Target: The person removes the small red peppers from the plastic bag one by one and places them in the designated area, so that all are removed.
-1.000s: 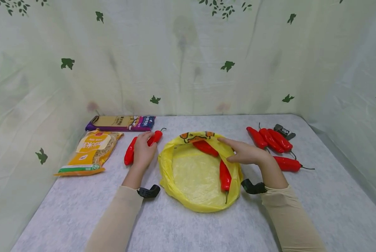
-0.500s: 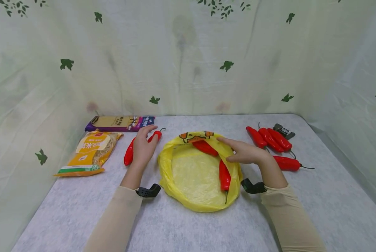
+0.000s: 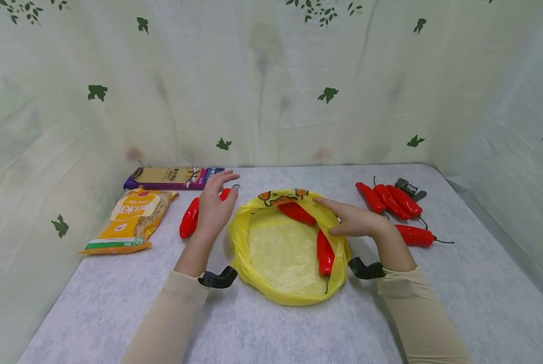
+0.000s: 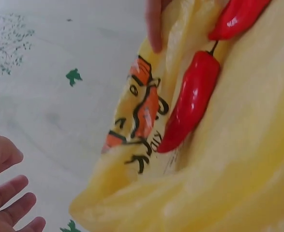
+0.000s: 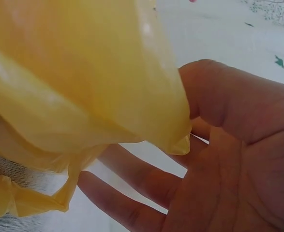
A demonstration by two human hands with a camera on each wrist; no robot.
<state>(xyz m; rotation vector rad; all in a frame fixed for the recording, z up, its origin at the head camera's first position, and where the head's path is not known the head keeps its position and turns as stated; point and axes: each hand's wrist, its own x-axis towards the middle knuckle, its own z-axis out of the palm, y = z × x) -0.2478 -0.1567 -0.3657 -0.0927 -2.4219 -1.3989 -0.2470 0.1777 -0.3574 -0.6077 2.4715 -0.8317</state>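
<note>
My left hand (image 3: 217, 202), its fingers spread and holding nothing, is above two red chili peppers on the left. One pepper (image 3: 189, 220) shows at its outer side; the other (image 3: 225, 194) is mostly hidden behind the hand. In the middle lies a yellow plastic bag (image 3: 241, 253), its mouth wide and rim rolled, with a duck-like print at the back. Inside it are a chili pepper (image 3: 325, 255) along the right wall and another chili (image 4: 192, 96) near the print. My right hand (image 3: 355, 220) holds the bag's right rim between thumb and fingers.
At the left lie an orange-and-white bag of grain-like food (image 3: 130, 220) and a long purple-and-gold packet (image 3: 169, 178). Several red chilies (image 3: 392, 202) lie at the right, beside a small black packet (image 3: 410, 189). A printed curtain (image 3: 271, 91) surrounds the table.
My left hand has risen off the two left peppers and moved slightly right, its fingers spreading. The right hand and the bag stay where they were.
</note>
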